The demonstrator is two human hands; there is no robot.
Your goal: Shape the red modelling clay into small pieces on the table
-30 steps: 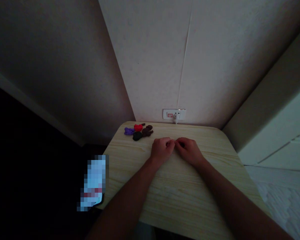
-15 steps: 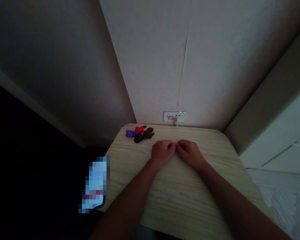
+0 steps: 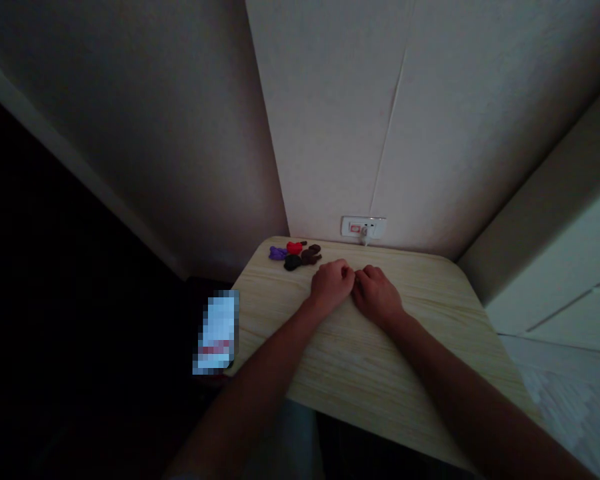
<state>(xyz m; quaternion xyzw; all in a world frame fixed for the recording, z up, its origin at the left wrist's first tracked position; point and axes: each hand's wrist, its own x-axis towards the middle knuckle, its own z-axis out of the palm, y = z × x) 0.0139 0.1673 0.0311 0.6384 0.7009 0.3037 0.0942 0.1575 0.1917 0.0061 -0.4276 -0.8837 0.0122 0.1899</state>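
Note:
My left hand and my right hand meet over the middle of the pale wooden table. Both have curled fingers, with the fingertips pinched together where they touch. Whatever lies between the fingertips is too small or hidden to make out. Just left of my left hand, near the back edge, is a group of small soft-looking lumps: a purple piece, a red piece, a black piece and dark brown pieces.
A wall socket with a white plug sits just above the table's back edge. At the left edge lies a phone-like lit screen, blurred out. A pale cabinet stands on the right.
The whole view has shifted, so the table and its pieces appear further right and slightly higher. My right hand has turned a little, with its knuckles more to the top; the fingertips still meet.

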